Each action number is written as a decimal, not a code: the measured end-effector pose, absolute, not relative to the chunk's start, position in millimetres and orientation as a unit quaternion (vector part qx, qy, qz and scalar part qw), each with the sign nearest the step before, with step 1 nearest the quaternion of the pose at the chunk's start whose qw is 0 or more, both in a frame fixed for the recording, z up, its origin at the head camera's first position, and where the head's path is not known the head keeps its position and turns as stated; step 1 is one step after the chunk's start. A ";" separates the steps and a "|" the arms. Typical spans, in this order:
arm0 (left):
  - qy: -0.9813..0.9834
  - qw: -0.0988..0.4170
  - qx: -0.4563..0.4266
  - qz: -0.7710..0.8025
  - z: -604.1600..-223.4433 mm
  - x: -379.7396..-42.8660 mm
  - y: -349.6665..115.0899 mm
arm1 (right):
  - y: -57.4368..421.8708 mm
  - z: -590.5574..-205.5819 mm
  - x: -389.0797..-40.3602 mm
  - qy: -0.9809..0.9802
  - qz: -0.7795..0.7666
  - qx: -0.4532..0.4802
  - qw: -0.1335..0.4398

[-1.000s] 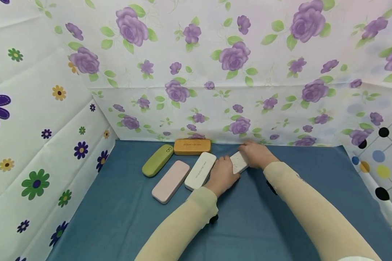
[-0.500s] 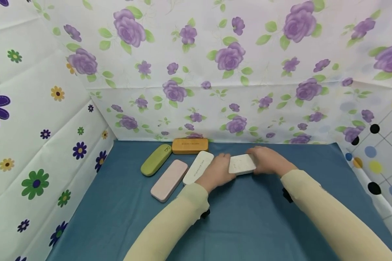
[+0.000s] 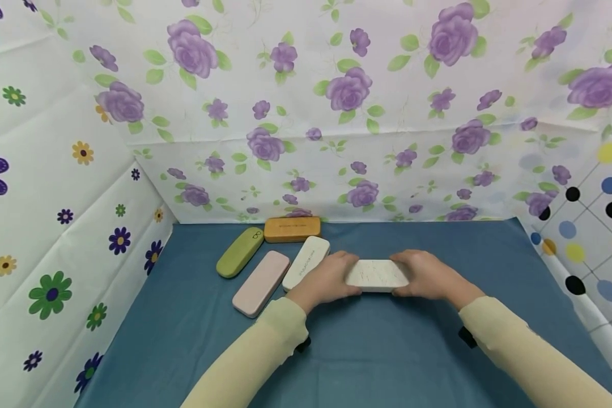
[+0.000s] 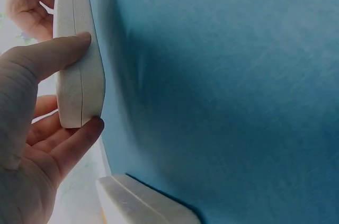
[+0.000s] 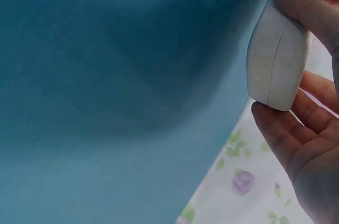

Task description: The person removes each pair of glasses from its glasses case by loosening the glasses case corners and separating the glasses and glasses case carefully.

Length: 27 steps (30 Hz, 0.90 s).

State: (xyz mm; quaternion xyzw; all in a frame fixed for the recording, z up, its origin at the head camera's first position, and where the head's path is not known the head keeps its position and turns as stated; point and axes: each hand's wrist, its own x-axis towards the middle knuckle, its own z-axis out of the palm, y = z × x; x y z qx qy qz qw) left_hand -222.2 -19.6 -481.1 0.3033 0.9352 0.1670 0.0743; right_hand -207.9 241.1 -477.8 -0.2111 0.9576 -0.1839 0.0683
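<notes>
A white glasses case (image 3: pixel 377 275) with faint marks on its lid is held level between both hands, its long side facing the person. My left hand (image 3: pixel 331 276) grips its left end, and my right hand (image 3: pixel 425 276) grips its right end. In the left wrist view the thumb presses the near side of the case (image 4: pixel 79 83), which has a seam along it and is closed. The right wrist view shows the thumb and fingers around the other end of the case (image 5: pixel 275 60). Just left of my left hand lies another white glasses case (image 3: pixel 308 259), partly covered by that hand.
A pink glasses case (image 3: pixel 261 283), a green one (image 3: pixel 239 252) and an orange one (image 3: pixel 292 229) lie to the left on the blue cloth (image 3: pixel 387 357). The flowered curtain (image 3: pixel 306 170) rises behind the cloth's far edge.
The held white case has come away from the back edge toward the person and turned from slanted to level. Both hands moved with it, the right one shifting to its right end.
</notes>
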 end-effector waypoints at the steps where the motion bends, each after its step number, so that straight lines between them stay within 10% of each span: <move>1: 0.934 0.076 0.305 0.168 -482.0 -220.9 -19.7 | 241.3 -479.2 -205.9 0.958 -0.186 -0.210 0.067; 27: 0.932 0.085 0.309 0.168 -497.6 -218.5 -25.5 | 238.7 -504.3 -205.3 0.950 -0.226 -0.199 0.078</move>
